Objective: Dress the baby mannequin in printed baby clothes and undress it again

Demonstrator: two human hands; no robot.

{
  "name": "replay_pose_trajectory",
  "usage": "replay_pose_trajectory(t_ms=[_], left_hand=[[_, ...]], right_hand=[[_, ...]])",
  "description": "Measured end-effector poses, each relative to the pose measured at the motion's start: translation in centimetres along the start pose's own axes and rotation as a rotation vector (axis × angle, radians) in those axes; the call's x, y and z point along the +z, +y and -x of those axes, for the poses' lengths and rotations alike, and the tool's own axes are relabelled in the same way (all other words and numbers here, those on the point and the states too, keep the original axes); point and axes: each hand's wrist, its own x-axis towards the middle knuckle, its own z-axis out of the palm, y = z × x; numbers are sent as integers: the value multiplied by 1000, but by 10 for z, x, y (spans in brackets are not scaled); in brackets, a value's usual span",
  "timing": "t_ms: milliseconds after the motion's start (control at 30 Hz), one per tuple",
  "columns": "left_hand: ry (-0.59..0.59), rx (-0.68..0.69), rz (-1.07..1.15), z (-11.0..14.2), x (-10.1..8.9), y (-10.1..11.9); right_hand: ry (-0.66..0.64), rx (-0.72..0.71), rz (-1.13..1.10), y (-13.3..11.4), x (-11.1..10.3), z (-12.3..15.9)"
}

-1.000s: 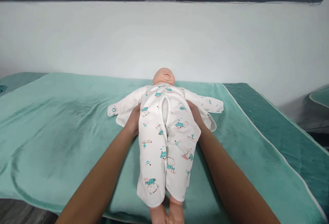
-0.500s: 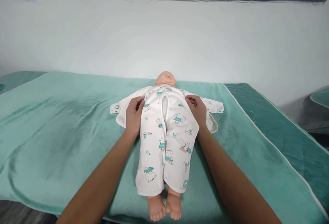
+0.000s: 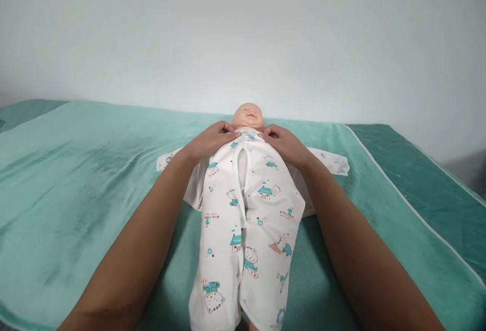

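Observation:
A baby doll [image 3: 248,114] lies on its back with its head toward the wall. White patterned baby pants [image 3: 261,209], with an open slit at the crotch, cover its front from chest to lower legs. A matching white top [image 3: 329,161] is under them, its sleeves spread to both sides and its front flaps lying out beside the body. My left hand [image 3: 214,141] is closed at the upper left edge of the pants near the doll's neck. My right hand [image 3: 283,143] pinches the upper right edge, mirroring it. Exactly which cloth layer the fingertips grip is partly hidden.
A light green cover [image 3: 94,169] spreads under the doll, with folds at the left. Darker green fabric [image 3: 417,179] with a white edge line lies at the right. A pale wall [image 3: 243,42] rises directly behind the doll's head.
Both hands have moved up from the sides of the pants' hips to the chest near the doll's neck. The view has come closer, and the feet have mostly left the picture.

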Motion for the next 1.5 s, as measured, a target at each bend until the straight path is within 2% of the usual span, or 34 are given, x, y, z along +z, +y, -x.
replay_pose_trajectory(t_ms=[100,233,333,433,533,633,700,800,900,933,1000,1067,1133,1233,1333,1400,1500], left_hand=[[27,77,-79,-2,7,5],[189,188,-163,-10,21,8],[296,194,-180,-15,26,2],[328,241,-124,-7,25,-10],[388,352,-115,24,24,-23],[459,403,-177,78,29,-36],[504,367,-226,122,36,-45],[534,244,-283,190,49,-55],[463,173,-273,251,62,-62],[429,168,-250,267,67,-63],[370,167,-214,293,74,-66],[337,179,-214,306,80,-69],[340,211,-256,309,84,-71],[358,260,-320,303,84,-66],[376,275,-227,300,82,-52],[386,313,-165,303,81,-41],[358,395,-190,312,77,-35]], right_hand=[[110,-41,41,8,2,-6],[264,-27,120,20,10,-14],[299,-22,70,25,14,-15],[280,-69,-104,23,17,-7],[256,-103,-229,13,21,16],[252,-119,-244,-1,29,58],[297,-111,-203,-8,36,98],[424,-20,-129,-14,49,164],[537,-47,-42,-26,62,225],[529,-75,-5,-33,66,241],[415,-118,68,-51,75,267],[270,-147,150,-72,84,283],[152,-141,257,-91,92,289],[60,-43,459,-111,107,286],[94,1,615,-120,123,278],[156,-8,635,-120,131,275],[225,-41,615,-115,133,279]])
